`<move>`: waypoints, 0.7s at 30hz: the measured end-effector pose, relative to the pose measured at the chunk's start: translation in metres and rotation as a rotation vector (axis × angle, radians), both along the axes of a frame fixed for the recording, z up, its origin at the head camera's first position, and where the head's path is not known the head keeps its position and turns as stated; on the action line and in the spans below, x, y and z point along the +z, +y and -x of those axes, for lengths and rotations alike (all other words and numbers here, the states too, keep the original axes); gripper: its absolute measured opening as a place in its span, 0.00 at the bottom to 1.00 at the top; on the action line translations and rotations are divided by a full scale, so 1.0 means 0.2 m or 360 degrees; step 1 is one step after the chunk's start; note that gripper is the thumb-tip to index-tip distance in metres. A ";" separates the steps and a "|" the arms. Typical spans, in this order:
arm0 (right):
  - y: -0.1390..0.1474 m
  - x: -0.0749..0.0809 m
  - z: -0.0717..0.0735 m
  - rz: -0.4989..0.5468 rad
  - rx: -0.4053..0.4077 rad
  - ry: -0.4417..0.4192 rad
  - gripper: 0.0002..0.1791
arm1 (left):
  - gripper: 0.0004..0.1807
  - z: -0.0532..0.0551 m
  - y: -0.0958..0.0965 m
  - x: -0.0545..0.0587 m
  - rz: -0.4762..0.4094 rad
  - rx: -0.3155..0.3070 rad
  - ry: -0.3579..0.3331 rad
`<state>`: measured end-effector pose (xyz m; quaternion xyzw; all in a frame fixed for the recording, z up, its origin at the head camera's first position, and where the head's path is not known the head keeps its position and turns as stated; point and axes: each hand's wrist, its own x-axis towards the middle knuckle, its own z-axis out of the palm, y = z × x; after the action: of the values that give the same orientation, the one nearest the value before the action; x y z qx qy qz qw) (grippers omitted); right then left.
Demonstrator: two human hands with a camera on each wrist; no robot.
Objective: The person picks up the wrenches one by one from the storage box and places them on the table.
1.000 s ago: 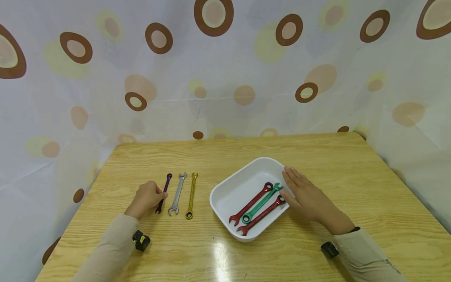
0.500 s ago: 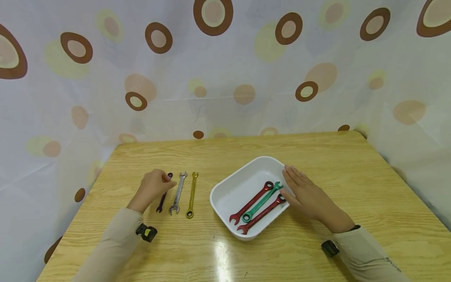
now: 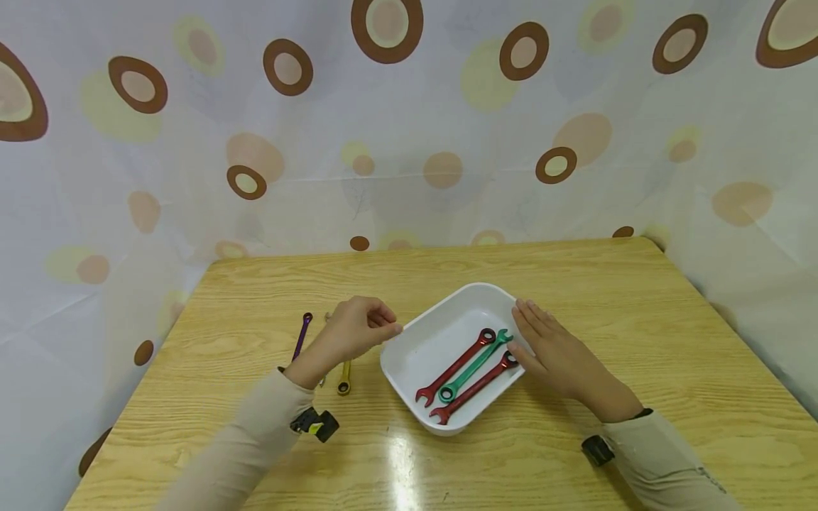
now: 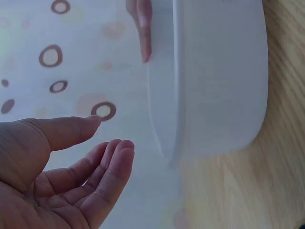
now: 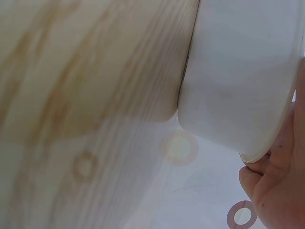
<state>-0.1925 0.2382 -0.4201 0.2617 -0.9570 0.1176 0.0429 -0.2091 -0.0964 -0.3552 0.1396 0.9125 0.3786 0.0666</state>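
My left hand (image 3: pixel 353 330) hovers at the left rim of a white plastic basin (image 3: pixel 418 337), holding nothing. In the left wrist view a gap shows between its thumb and loosely bent fingers (image 4: pixel 114 167). My right hand (image 3: pixel 554 355) rests at the basin's right rim with its fingers straight. Inside the basin lie two red wrenches (image 3: pixel 456 367) and a green wrench (image 3: pixel 474 369) between them. On the table to the left are a purple wrench (image 3: pixel 302 333) and a gold wrench (image 3: pixel 344 380). A silver wrench (image 3: pixel 327 316) is mostly hidden behind my left hand.
The wood-grain table (image 3: pixel 575 277) reaches back to a white cloth (image 3: pixel 409 206) with brown and yellow ovals, which also hangs at both sides. A small black wrist camera (image 3: pixel 315 424) is strapped on my left sleeve.
My left hand has let go of the purple wrench, leaving it on the table, and has moved right, past the silver and gold wrenches, to the basin. My right hand stays put.
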 end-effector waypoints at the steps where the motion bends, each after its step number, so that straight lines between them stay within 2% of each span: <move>1: 0.00 0.00 0.00 0.0003 0.0000 0.0001 0.34 | 0.08 -0.01 0.03 -0.01 0.0000 -0.0036 0.0019; 5: 0.00 0.00 0.00 0.0017 0.0001 0.0010 0.35 | 0.07 -0.02 0.15 -0.07 -0.0027 -0.0175 0.0059; 9: 0.00 0.00 0.00 0.0027 0.0005 0.0009 0.35 | 0.08 -0.02 0.24 -0.13 0.0004 -0.0261 0.0046; 15: 0.00 0.00 0.00 0.0033 0.0004 -0.0003 0.35 | 0.09 0.00 0.34 -0.21 0.0119 -0.0299 0.0033; 21: 0.00 0.00 0.00 0.0034 0.0002 -0.0004 0.34 | 0.11 0.01 0.39 -0.28 0.0278 -0.0277 0.0058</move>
<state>-0.1931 0.2382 -0.4202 0.2618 -0.9555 0.1282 0.0444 -0.2115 -0.0175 -0.4105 0.2187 0.9276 0.2878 0.0947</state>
